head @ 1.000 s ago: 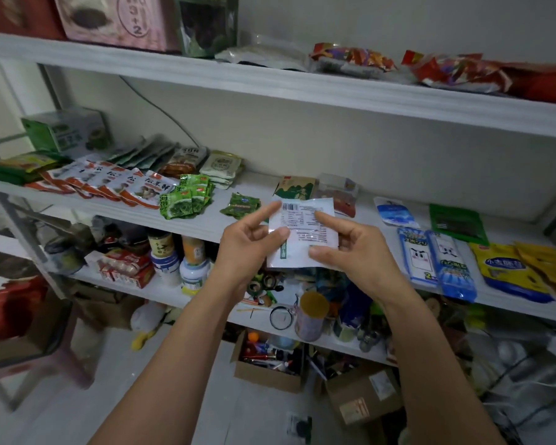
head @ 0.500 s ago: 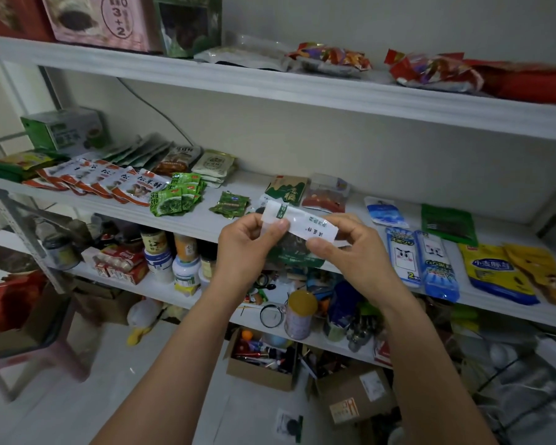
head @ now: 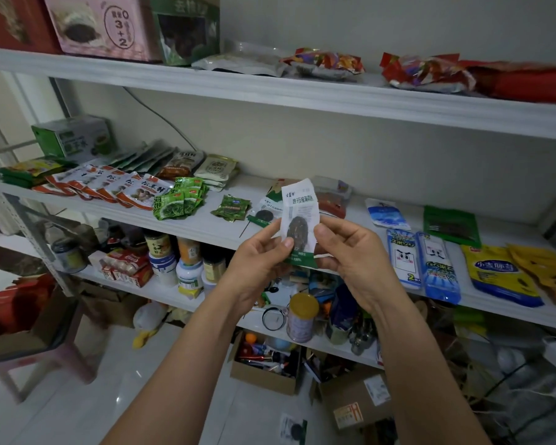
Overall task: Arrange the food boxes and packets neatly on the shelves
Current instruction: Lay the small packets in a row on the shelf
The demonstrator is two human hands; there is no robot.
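Note:
I hold a small white-and-green seaweed packet [head: 299, 216] upright in front of the middle shelf [head: 206, 226], its printed front with a dark round window facing me. My left hand [head: 260, 255] pinches its left edge and my right hand [head: 350, 248] pinches its right edge. A similar packet [head: 265, 211] lies flat on the shelf just behind. Further left lie small green packets [head: 182, 202] and red-and-white packets [head: 109, 186]. Blue packets [head: 421, 261] and yellow bags [head: 501, 274] lie to the right.
The top shelf [head: 302, 94] carries a pink box [head: 103, 25], a green box [head: 187, 27] and red wrapped packets [head: 430, 73]. Jars [head: 190, 268] and a tin [head: 302, 316] stand on the lower shelves. Cardboard boxes [head: 267, 361] and a dropped packet [head: 292, 430] lie on the floor.
The packet has been turned over from its white barcode back to its printed front and now stands upright. Both hands stay on it; the view has shifted slightly.

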